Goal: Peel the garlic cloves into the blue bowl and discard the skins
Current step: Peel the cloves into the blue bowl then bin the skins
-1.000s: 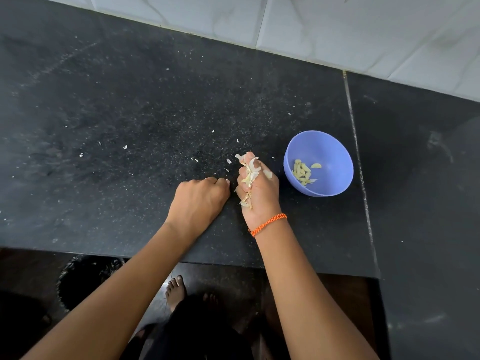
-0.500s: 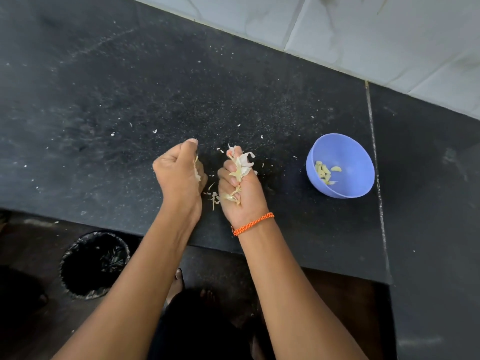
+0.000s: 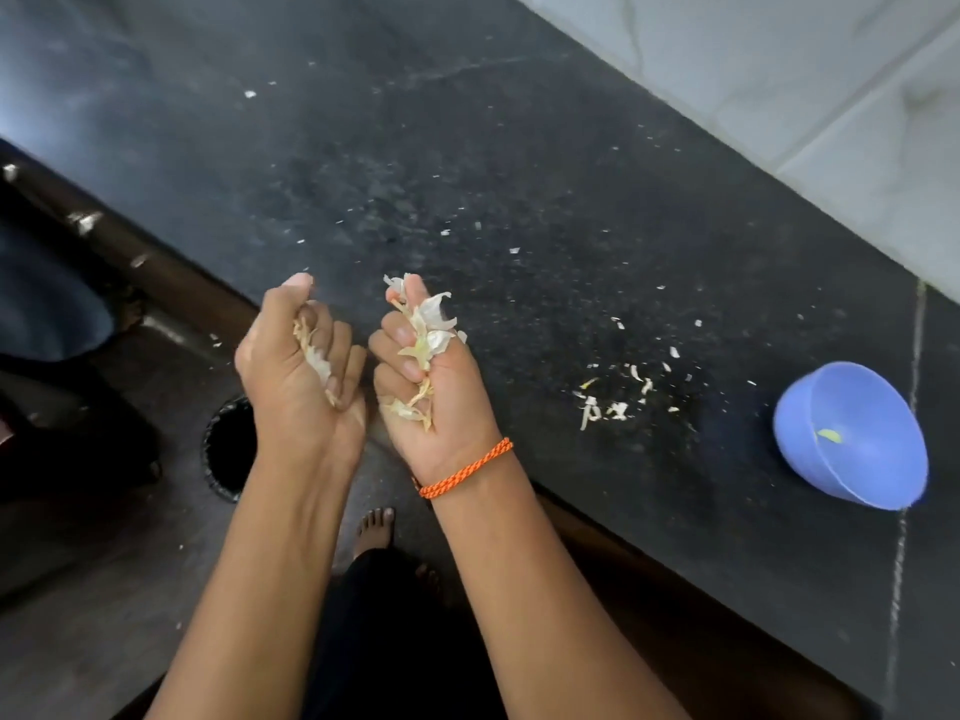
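Countertop: black speckled stone slab (image 3: 467, 163), running diagonally across the view, with a thin pale seam line (image 3: 906, 459) near its right end.
Wall: pale grey marbled tiles (image 3: 779, 59) behind the slab.
Wristband: orange braided thread (image 3: 465, 469).
Floor: dark brown surface (image 3: 104, 589); round black bin (image 3: 228, 449) standing on it; bare foot (image 3: 373, 532) below.

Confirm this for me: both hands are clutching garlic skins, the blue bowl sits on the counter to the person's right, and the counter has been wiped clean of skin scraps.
One part is wrong. The head view shows the counter is not clean: loose skin scraps lie on it between the hands and the blue bowl. The rest holds: the left hand and right hand each grip garlic skins, and the bowl sits to the person's right.
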`<state>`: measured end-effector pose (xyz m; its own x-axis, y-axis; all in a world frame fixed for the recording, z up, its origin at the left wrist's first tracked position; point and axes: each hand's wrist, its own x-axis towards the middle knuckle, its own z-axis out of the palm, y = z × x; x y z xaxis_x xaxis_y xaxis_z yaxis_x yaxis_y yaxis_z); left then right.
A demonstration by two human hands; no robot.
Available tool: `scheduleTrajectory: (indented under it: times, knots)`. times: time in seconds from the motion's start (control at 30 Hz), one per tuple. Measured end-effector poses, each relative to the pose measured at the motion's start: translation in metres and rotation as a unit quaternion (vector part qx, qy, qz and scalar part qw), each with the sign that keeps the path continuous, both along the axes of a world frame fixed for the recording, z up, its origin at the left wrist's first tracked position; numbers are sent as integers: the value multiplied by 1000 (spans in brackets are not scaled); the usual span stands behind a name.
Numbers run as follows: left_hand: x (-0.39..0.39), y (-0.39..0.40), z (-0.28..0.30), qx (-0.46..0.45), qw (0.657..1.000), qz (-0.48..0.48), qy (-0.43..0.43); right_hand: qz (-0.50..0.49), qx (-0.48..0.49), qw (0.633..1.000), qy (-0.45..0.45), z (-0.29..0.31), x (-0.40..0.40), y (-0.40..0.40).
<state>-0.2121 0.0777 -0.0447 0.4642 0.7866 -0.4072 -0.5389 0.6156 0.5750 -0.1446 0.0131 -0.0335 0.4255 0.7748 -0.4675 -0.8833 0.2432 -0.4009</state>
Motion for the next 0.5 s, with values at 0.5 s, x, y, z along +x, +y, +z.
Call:
scheduleTrajectory:
  times: [0.5]
  knots:
    - [-134,67,-193,-118,972,193,58,217,-77,972,54,-178,-114,99]
